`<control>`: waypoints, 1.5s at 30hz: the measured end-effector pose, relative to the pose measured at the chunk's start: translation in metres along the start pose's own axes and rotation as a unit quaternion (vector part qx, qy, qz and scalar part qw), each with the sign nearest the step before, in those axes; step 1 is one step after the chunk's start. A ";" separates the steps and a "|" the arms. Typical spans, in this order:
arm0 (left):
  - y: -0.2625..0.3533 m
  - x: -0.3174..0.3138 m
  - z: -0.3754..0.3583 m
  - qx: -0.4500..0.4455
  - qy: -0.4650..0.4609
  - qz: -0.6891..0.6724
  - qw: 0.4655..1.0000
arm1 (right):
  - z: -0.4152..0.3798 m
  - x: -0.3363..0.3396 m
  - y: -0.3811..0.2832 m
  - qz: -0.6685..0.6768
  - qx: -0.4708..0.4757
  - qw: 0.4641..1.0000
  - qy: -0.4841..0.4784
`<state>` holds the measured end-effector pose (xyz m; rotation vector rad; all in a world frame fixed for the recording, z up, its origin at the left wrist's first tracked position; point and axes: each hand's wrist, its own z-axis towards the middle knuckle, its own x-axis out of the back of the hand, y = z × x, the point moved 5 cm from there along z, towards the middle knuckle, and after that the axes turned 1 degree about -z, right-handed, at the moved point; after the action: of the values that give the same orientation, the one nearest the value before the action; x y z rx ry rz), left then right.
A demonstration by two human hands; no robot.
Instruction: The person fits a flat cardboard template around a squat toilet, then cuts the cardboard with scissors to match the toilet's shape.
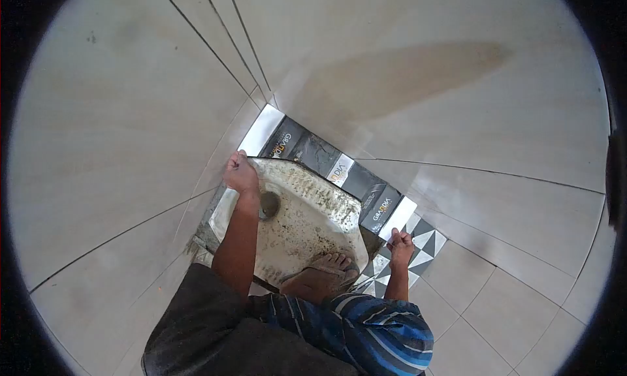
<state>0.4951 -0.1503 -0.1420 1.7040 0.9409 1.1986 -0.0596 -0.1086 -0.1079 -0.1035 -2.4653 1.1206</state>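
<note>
Head view: A stained white squat pan (297,235) is set in a tiled corner, with its round drain opening (269,205) toward its left end. Brown and black deposits mark the basin and the far rim. A printed strip (318,155), dark with white sections and brand lettering, runs along the far side of the squat pan, between it and the tiled wall (457,102).

The left hand (241,175) is at the squat pan's far left corner, beside the near edge of the strip's left white section. Its fingers are bent and drawn together. Contact with the strip or the rim cannot be confirmed.

The right hand (400,247) is beyond the squat pan's right end, at the strip's right white end. The thumb and fingers are closed together in a pinch, with the tips at the edge of that section. Whether a thin item is gripped cannot be determined. The strip extends between the two hands.

A foot (334,264) in a strapped sandal (321,269) is within the near right part of the squat pan. Black, grey and white patterned tile (428,243) lies right of the squat pan, next to the right hand; plain pale floor tiles (464,288) adjoin it farther right.
</note>
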 end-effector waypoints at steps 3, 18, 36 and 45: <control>0.000 0.000 0.001 -0.014 -0.006 0.012 1.000 | -0.003 0.001 -0.003 -0.016 0.027 1.000 0.003; 0.028 0.004 -0.022 -0.042 0.066 -0.024 0.997 | -0.001 0.002 0.002 0.085 -0.058 0.995 -0.018; 0.030 0.003 -0.025 -0.135 0.127 0.051 0.981 | -0.001 0.004 0.007 0.104 -0.051 0.993 -0.030; 0.023 -0.003 -0.023 -0.144 0.151 0.120 0.971 | 0.001 0.008 0.020 0.139 -0.076 0.987 -0.038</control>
<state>0.4752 -0.1570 -0.1171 1.4535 0.7031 1.7039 -0.0691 -0.0940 -0.1200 -0.4705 -2.6627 1.0606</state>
